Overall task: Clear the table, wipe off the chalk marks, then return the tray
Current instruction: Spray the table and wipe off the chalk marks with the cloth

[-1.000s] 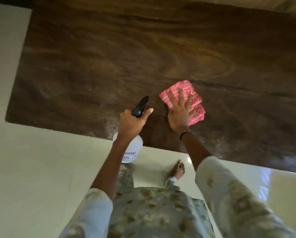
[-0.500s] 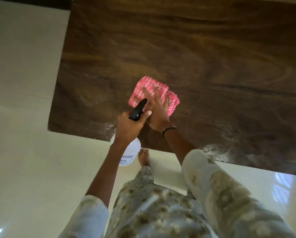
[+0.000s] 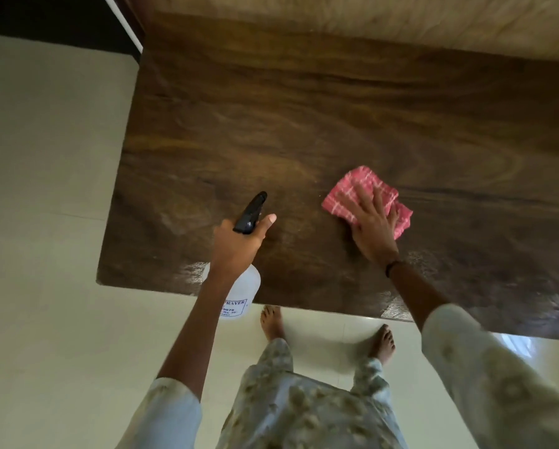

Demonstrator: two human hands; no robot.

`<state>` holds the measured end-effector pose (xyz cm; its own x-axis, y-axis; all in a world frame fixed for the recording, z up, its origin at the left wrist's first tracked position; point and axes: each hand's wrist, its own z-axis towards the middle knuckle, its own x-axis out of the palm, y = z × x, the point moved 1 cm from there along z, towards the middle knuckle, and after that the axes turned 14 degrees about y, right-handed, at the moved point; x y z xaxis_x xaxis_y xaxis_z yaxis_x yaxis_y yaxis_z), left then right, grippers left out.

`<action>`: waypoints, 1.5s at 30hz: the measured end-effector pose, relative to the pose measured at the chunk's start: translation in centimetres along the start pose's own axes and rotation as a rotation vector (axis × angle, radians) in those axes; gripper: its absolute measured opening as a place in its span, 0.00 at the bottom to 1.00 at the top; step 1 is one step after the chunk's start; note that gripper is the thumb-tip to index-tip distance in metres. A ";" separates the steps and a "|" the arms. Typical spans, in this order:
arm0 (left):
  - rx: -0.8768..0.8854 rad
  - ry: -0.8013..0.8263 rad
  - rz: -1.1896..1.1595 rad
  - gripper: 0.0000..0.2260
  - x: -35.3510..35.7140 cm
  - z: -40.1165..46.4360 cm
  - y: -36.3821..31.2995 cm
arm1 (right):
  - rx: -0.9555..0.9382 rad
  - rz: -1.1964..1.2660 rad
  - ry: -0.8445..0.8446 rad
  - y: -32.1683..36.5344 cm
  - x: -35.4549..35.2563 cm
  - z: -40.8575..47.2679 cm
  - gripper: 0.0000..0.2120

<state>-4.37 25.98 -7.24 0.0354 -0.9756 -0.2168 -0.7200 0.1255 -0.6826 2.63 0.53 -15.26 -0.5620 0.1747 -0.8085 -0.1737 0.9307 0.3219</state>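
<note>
- On the dark wooden table [image 3: 320, 102], toward its near edge, lies a folded pink checked cloth [image 3: 367, 196].
- Flat on that cloth presses the right hand [image 3: 373, 226], fingers straight and slightly spread, covering its near half.
- Left of the cloth and well apart from it, the left hand [image 3: 237, 246] grips the neck of a white spray bottle [image 3: 242, 296], fingers curled round it, thumb sticking out to the right.
- Its black nozzle [image 3: 251, 212] points away over the tabletop.
- Pale smears show on the wood near the left corner and along the near edge.
- Below the table edge, two bare feet stand on a light tiled floor [image 3: 44, 189].
</note>
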 end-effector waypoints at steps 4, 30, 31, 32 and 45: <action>0.030 -0.023 -0.063 0.20 -2.2 0.8 -0.3 | 0.167 0.143 -0.080 3.7 -2.6 6.7 0.31; 0.087 -0.234 -0.140 0.16 -15.0 2.7 0.0 | -0.822 -0.451 0.176 28.0 6.1 9.2 0.27; 0.077 -0.235 -0.139 0.17 -15.2 2.8 0.1 | -0.889 -0.492 0.176 26.8 5.9 9.5 0.29; 0.074 -0.230 -0.142 0.18 -15.4 2.8 0.1 | -0.931 -0.509 0.172 25.6 5.4 9.9 0.29; 0.276 -0.300 -0.164 0.11 -19.8 1.7 0.0 | -0.067 0.123 -0.120 22.4 5.7 7.0 0.34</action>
<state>-3.84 45.57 -4.12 0.3626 -0.8963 -0.2553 -0.4777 0.0565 -0.8767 1.17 24.62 -16.05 -0.4827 0.3264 -0.8127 -0.1654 0.8773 0.4506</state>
